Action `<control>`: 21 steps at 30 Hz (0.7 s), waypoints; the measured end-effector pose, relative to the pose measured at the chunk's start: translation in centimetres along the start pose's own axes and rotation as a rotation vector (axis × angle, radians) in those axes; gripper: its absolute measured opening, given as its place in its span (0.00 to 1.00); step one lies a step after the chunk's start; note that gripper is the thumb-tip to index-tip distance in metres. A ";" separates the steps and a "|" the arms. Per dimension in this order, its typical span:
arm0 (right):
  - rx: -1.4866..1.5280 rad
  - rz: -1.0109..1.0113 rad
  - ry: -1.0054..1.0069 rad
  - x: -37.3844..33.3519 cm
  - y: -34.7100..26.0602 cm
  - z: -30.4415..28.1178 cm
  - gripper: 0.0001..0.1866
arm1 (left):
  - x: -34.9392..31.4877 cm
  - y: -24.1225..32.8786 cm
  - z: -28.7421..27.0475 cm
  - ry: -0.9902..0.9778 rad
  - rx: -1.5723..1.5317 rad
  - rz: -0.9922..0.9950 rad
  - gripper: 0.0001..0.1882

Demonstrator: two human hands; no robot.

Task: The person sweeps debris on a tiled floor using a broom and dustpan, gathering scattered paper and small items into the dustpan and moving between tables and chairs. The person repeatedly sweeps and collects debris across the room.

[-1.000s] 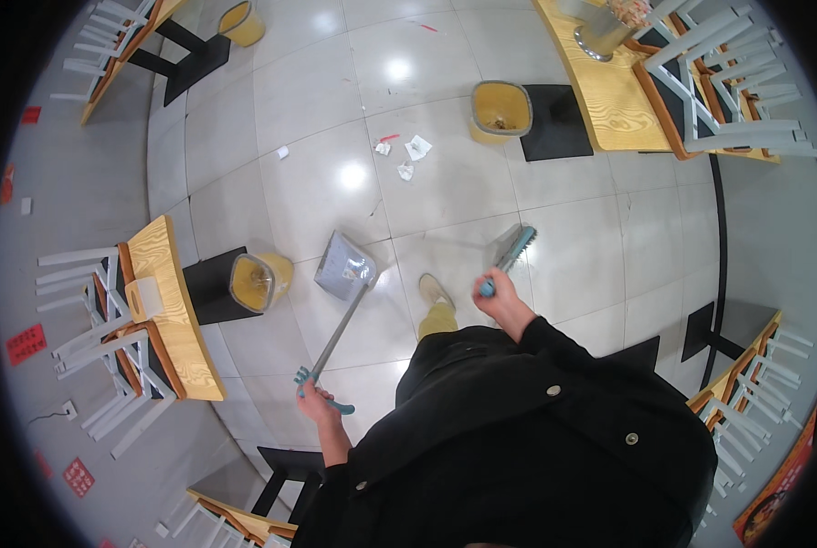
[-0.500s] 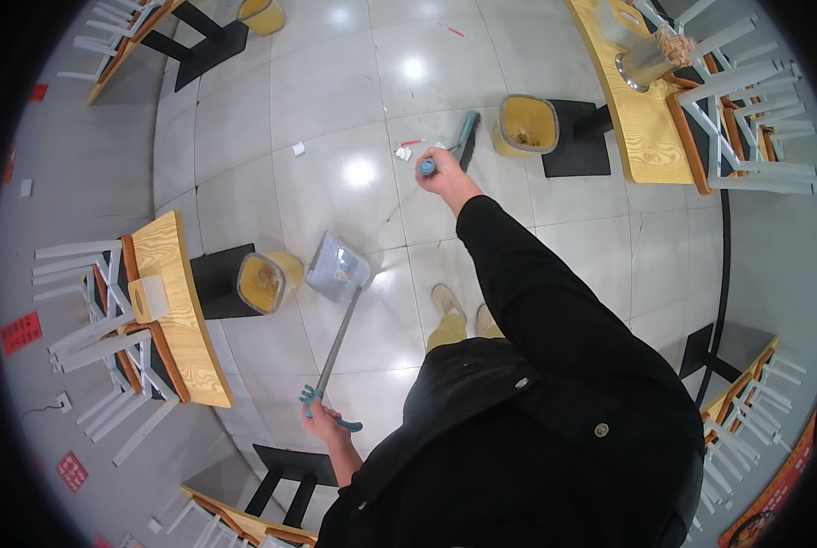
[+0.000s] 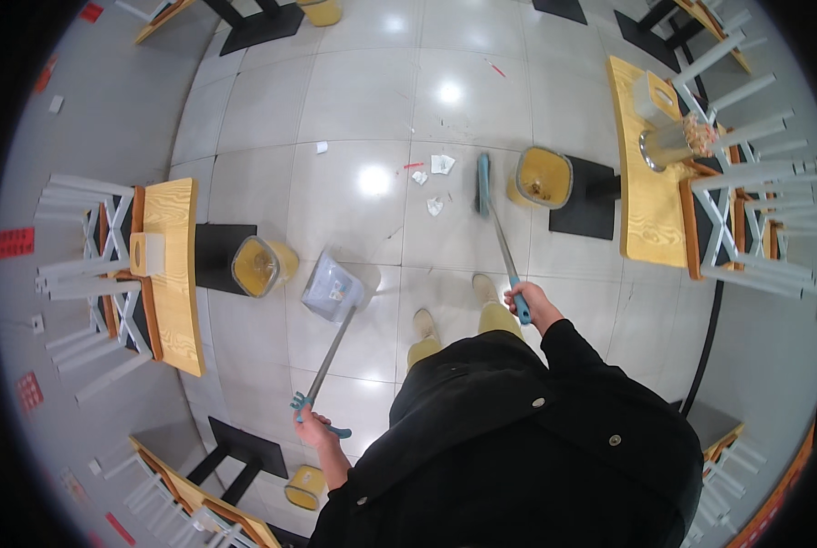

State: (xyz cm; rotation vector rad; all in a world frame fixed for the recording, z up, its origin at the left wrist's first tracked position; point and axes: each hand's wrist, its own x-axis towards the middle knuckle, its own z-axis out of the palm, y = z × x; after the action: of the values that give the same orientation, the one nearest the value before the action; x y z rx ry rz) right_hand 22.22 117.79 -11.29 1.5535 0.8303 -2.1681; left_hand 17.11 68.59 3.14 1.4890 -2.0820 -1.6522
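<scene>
My right hand (image 3: 534, 304) is closed round the blue grip of a broom (image 3: 502, 239). The broom's bristled head (image 3: 483, 184) stands on the tiles, just left of a yellow bin. In my left hand (image 3: 315, 429) is the blue handle of a long-handled dustpan (image 3: 332, 356). Its pale pan (image 3: 333, 288) rests on the floor ahead and to the left, with some litter visible in it. Crumpled white paper (image 3: 435, 206), another white scrap (image 3: 442, 164) and a thin red strip (image 3: 414, 165) lie on the floor left of the broom head.
Yellow bins stand at the right (image 3: 542, 177) and left (image 3: 264, 266), beside black table bases. Wooden tables (image 3: 176, 274) with upturned white-legged chairs line both walls. A small white piece (image 3: 321, 147) and a red scrap (image 3: 498, 69) lie farther off on the tiled floor (image 3: 353, 110).
My right hand has drawn back toward my body and right, and the broom head now stands nearer the right bin. My left hand still holds the dustpan. The whole view has shifted.
</scene>
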 end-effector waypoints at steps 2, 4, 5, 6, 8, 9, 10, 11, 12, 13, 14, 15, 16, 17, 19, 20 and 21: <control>-0.302 0.029 0.033 0.4 -0.9 -2.2 0.04 | -1.8 -0.4 0.0 0.051 -0.026 -0.003 0.12; -0.878 -0.213 -0.097 -0.1 -1.9 -3.2 0.06 | -4.0 -0.8 -0.2 0.100 -0.050 -0.012 0.10; -0.916 -0.251 -0.105 -0.8 -2.5 -3.3 0.09 | -5.1 -1.2 -0.3 0.123 -0.057 -0.017 0.09; -0.792 -0.106 0.071 -1.9 -3.0 -3.2 0.11 | -6.1 -1.5 -0.4 0.145 -0.078 -0.027 0.08; -0.832 -0.073 0.007 -5.1 -4.4 -3.1 0.12 | -8.2 -2.3 -0.9 0.188 -0.135 -0.049 0.07; -0.878 -0.010 -0.040 -6.8 -5.2 -3.1 0.12 | -9.0 -2.7 -1.0 0.208 -0.172 -0.060 0.06; -0.859 0.013 -0.108 -8.4 -5.9 -3.4 0.14 | -10.0 -3.2 -1.4 0.224 -0.217 -0.077 0.06; -0.902 0.052 -0.156 -9.8 -6.5 -4.0 0.14 | -10.9 -3.6 -1.9 0.252 -0.218 -0.087 0.05; -0.906 0.112 -0.262 -10.7 -7.5 -5.0 0.15 | -11.7 -4.0 -2.2 0.270 -0.228 -0.099 0.05; -0.957 0.197 -0.282 -11.2 -8.1 -4.8 0.17 | -11.4 -3.8 -2.8 0.272 -0.255 -0.110 0.05; -1.007 0.229 -0.230 -11.2 -8.8 -5.9 0.18 | -12.3 -4.4 -3.2 0.289 -0.266 -0.116 0.05; -1.163 0.220 -0.193 -10.9 -9.8 -6.8 0.17 | -13.0 -4.9 -3.8 0.294 -0.291 -0.120 0.06; -1.332 0.229 -0.129 -10.2 -10.3 -7.4 0.16 | -13.6 -5.4 -4.6 0.292 -0.330 -0.127 0.06; -1.612 -0.006 -0.166 -9.2 -10.4 -7.8 0.15 | -14.1 -6.1 -5.4 0.293 -0.359 -0.121 0.06; -2.084 -0.530 -0.213 -7.0 -9.9 -7.7 0.14 | -14.6 -7.6 -6.9 0.340 -0.389 -0.144 0.06; -2.094 -0.512 -0.224 -6.5 -9.5 -7.9 0.14 | -15.5 -8.8 -7.5 0.353 -0.400 -0.165 0.05; -2.151 -0.515 -0.255 -5.6 -8.9 -7.9 0.15 | -16.5 -10.1 -8.1 0.372 -0.409 -0.151 0.05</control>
State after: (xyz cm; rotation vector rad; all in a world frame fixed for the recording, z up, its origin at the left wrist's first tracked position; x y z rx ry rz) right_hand 24.73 129.31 -5.56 -0.1191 2.2225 -0.4406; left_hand 36.71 75.49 6.14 1.6768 -1.3775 -1.5720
